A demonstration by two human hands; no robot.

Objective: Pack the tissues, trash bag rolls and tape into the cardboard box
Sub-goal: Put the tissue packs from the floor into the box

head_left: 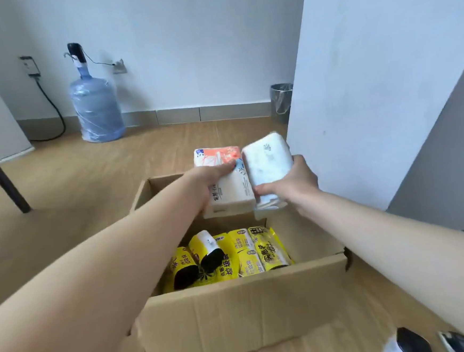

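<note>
An open cardboard box (pixel 236 311) stands on the wooden floor in front of me. Several yellow-wrapped trash bag rolls (pixel 231 255) lie in its near half. Above the box's far half, my left hand (pixel 211 178) grips a white and orange tissue pack (pixel 226 176). Right beside it, my right hand (pixel 295 182) grips a plain white tissue pack (pixel 267 164), tilted, its side against the first pack. No tape is in view.
A white partition (pixel 370 81) rises close on the right of the box. A blue water jug (pixel 96 108) and a metal bin (pixel 282 102) stand by the far wall. A dark table leg (pixel 0 174) slants at left. Black-and-white objects (pixel 410 342) lie at bottom right.
</note>
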